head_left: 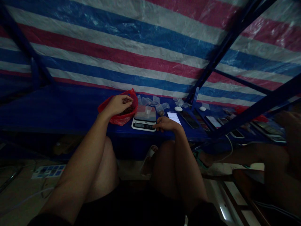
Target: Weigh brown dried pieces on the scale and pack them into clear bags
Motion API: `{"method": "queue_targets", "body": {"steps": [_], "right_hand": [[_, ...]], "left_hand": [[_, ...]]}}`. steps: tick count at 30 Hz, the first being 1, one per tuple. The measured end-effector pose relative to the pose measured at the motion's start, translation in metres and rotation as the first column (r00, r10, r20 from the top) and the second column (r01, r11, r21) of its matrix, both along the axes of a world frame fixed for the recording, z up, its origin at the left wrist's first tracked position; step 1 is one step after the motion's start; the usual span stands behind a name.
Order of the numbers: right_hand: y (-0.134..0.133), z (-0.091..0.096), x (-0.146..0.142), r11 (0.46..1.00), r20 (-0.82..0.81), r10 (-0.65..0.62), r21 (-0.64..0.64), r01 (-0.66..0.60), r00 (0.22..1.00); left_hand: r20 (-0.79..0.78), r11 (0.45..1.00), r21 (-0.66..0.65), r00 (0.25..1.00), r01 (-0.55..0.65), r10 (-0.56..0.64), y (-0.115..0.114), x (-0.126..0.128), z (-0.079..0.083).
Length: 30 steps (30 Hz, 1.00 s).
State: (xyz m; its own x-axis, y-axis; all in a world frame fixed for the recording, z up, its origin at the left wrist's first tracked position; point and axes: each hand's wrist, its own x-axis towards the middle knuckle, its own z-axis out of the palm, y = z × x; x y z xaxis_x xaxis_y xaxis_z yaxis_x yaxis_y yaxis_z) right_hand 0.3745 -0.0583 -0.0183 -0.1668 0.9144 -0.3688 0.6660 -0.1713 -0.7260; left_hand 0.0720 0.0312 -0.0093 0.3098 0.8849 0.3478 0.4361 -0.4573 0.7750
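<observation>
My left hand [118, 104] hovers palm down over a red plastic bag [121, 119]. Its fingers are loosely bent, a little apart, and nothing shows in them. Small dark brown bits [128, 110] lie inside the bag, partly hidden by the hand. Right beside it stands a white kitchen scale [141, 126] with a small clear plastic cup or bag [148, 110] on its platform. My right hand [166, 123] reaches to the scale's front right corner, index finger extended onto the panel and the other fingers curled. It holds nothing visible.
Clear plastic bags [150, 101] lie behind the scale. A lit phone [174, 117], a dark phone [190, 119] and a white oval case [178, 109] are to the right on the blue table [70, 106]. Blue metal posts [209, 73] and another person's leg [254, 153] are further right.
</observation>
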Motion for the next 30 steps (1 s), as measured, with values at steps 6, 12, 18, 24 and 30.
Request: {"method": "queue_targets", "body": {"steps": [6, 12, 18, 24, 30], "right_hand": [[0.009, -0.003, 0.003, 0.998, 0.028, 0.051, -0.046, -0.050, 0.998], [0.006, -0.004, 0.004, 0.999, -0.002, 0.048, -0.021, -0.048, 0.999], [-0.001, -0.003, 0.008, 0.998, -0.056, -0.003, 0.070, 0.007, 0.998], [0.005, -0.010, 0.008, 0.980, -0.065, -0.099, 0.165, 0.109, 0.993], [0.006, -0.009, 0.008, 0.880, -0.098, -0.296, 0.359, 0.312, 0.950]], "left_hand": [[0.086, 0.998, -0.042, 0.995, 0.044, -0.041, -0.002, 0.008, -0.003], [0.082, 0.998, -0.046, 0.996, 0.050, -0.046, -0.010, 0.017, 0.005], [0.123, 0.997, -0.006, 0.990, 0.074, -0.072, -0.012, 0.037, 0.006], [0.108, 0.987, 0.098, 0.985, 0.124, -0.134, -0.007, 0.066, 0.007], [0.001, 0.970, 0.189, 0.988, 0.150, -0.153, 0.003, 0.087, 0.012]]}}
